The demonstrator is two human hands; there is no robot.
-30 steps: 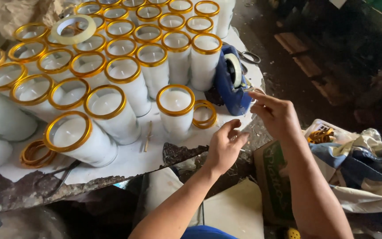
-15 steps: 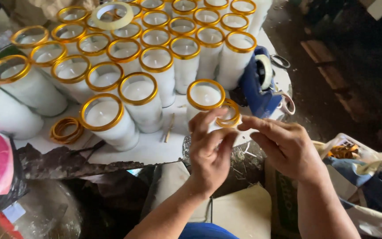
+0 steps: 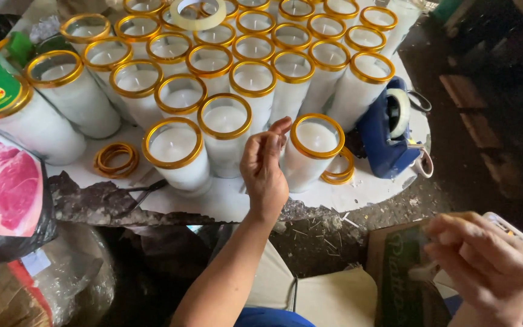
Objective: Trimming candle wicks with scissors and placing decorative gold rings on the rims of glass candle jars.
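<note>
The left hand (image 3: 266,166) is lifted over the near edge of the white board (image 3: 237,203), fingers loosely curled and part open with nothing in them, fingertips right beside the gold-rimmed glass candle (image 3: 311,151) that stands alone at the front, perhaps just touching its side. Down to the right, well apart from the board, the right hand (image 3: 482,266) is blurred above a cardboard box (image 3: 394,266); its fingers look pinched together on something small and pale, though I cannot tell what. Behind the front candle the other white candles (image 3: 237,79) stand packed rim to rim, loose gold rings (image 3: 116,158) lie on the board, and a blue tape dispenser (image 3: 388,130) sits at the right edge. That front jar is tall and close to the ragged edge, so a careless nudge from those fingers could well tip it off, or knock it into its neighbours
</note>
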